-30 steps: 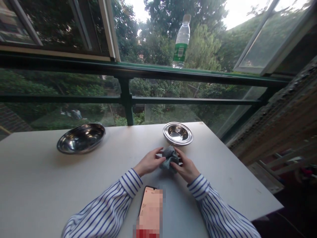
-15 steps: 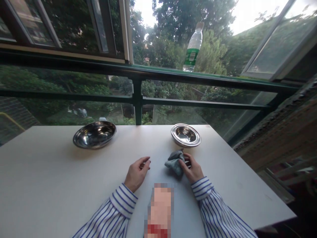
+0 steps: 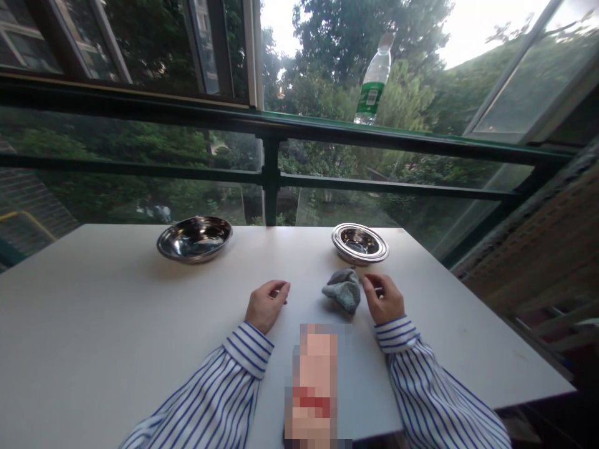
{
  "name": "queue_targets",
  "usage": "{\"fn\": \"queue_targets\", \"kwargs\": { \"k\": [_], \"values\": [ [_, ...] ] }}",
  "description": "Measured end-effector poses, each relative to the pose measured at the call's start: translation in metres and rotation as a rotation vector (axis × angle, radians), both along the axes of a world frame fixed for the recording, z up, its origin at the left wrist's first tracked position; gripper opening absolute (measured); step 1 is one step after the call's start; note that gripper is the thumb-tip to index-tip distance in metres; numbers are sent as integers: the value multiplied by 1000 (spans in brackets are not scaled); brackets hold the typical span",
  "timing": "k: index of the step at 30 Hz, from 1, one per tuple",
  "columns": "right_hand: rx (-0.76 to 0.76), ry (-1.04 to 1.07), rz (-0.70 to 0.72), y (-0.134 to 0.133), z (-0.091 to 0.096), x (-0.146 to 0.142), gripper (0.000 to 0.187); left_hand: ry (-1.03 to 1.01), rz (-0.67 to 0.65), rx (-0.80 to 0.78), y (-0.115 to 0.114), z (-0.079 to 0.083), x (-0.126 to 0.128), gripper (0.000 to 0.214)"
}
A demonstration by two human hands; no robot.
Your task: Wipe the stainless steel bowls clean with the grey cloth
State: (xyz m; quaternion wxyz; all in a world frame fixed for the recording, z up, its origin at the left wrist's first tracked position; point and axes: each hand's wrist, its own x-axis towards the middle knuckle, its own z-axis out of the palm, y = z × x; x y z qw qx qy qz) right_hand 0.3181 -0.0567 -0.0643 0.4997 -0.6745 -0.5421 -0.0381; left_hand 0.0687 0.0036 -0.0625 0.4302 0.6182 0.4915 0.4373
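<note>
A crumpled grey-green cloth (image 3: 344, 290) lies on the white table (image 3: 140, 349), in front of the small steel bowl (image 3: 360, 243). Just right of the cloth is my right hand (image 3: 384, 298), its fingers loosely curved and holding nothing; a narrow gap separates them from the cloth. To the left of the cloth, my left hand (image 3: 267, 305) rests low over the table. Its fingers are curled in with the thumb against them, and nothing shows in them. A larger steel bowl (image 3: 195, 240) stands farther back on the left.
Behind the table runs a dark green railing (image 3: 309, 129) with glass below it. A clear plastic bottle (image 3: 374, 81) with a green label stands upright on the railing. A pixelated patch (image 3: 312, 386) covers something at the front middle.
My right hand has let go of the cloth and moved off it to the right. The left hand's fingers have drawn closer together. The whole view has shifted slightly.
</note>
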Motion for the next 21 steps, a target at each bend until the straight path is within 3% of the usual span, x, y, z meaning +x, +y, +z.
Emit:
{"fn": "queue_targets", "kwargs": {
  "k": [6, 13, 21],
  "values": [
    [122, -97, 74, 7, -3, -1, 29, -41, 75, 29, -9, 0, -6, 22],
    [208, -191, 124, 10, -4, 6, 24, -136, 138, -63, -14, 9, -29, 24],
    [209, -266, 230, 2, 24, -7, 16, -264, 244, -124, -5, 30, -61, 17]
  ]
}}
